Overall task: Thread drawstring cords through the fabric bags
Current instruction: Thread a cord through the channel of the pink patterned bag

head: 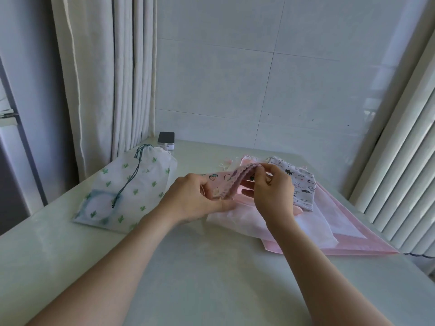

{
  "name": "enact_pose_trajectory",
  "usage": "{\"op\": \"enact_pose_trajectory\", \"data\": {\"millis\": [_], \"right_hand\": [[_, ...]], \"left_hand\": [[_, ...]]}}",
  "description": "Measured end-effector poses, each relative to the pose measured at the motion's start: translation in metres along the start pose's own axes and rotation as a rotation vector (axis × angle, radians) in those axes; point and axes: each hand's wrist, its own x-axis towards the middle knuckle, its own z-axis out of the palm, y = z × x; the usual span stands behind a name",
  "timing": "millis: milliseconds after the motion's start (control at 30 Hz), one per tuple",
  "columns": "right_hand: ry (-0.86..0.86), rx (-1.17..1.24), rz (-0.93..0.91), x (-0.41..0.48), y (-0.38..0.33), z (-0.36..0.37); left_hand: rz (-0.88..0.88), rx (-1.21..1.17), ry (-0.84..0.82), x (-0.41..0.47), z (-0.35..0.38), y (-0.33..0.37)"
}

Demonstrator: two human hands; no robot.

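Observation:
A small pink fabric bag (231, 182) with a strawberry print is lifted a little above the table, its bunched top hem arching between my hands. My left hand (193, 198) pinches the hem's lower end. My right hand (273, 189) pinches its upper end near the top. I cannot make out a cord in that hem. Under them lies a stack of sheer white and pink bags (329, 222). A white bag with black cat prints (301, 184) rests on the stack's far side. To the left lies a cactus-print bag (131, 191) with a dark green cord (128, 182) through it.
A small white box with a dark top (166, 140) stands at the back of the pale table (211, 278). Loose pale cords (226, 164) lie behind the pile. Curtains hang at the left, a ribbed white radiator at the right, a tiled wall behind.

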Motion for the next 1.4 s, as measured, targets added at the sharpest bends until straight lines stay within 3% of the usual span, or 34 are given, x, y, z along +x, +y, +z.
{"op": "enact_pose_trajectory", "data": {"millis": [100,300,633,800,900,1000,1100,1167,1233,1333,1400], "right_hand": [[0.024,-0.009,0.005,0.002,0.000,-0.002],[0.021,0.025,0.082,0.003,-0.001,-0.003],[-0.025,-0.015,0.012,0.001,-0.005,-0.006],[0.058,-0.015,0.044,0.005,-0.001,-0.010],[0.114,0.196,0.137,0.007,-0.001,-0.009],[0.086,0.626,0.311,0.010,-0.006,-0.009],[-0.031,0.917,0.449,0.011,-0.010,-0.012],[-0.094,0.810,0.453,0.010,-0.009,-0.012],[-0.113,0.490,0.349,0.010,-0.005,-0.011],[-0.131,-0.150,-0.023,0.006,0.001,-0.006],[-0.187,-0.533,-0.226,0.003,0.006,-0.002]], "left_hand": [[0.041,0.180,0.014,0.001,0.001,-0.005],[0.156,-0.018,0.146,0.010,0.004,-0.016],[-0.057,-0.522,0.415,0.022,-0.004,-0.017],[-0.235,-0.862,0.605,0.026,-0.009,-0.018],[-0.279,-1.135,0.584,0.026,-0.009,-0.012],[-0.285,-1.379,0.433,0.024,-0.009,-0.004],[-0.266,-1.212,0.329,0.023,-0.007,-0.003],[-0.244,-0.980,0.324,0.025,-0.002,-0.009],[-0.189,-0.760,0.344,0.024,0.000,-0.012],[-0.043,-0.362,0.400,0.019,0.002,-0.012],[0.030,-0.230,0.455,0.015,0.003,-0.011]]}}
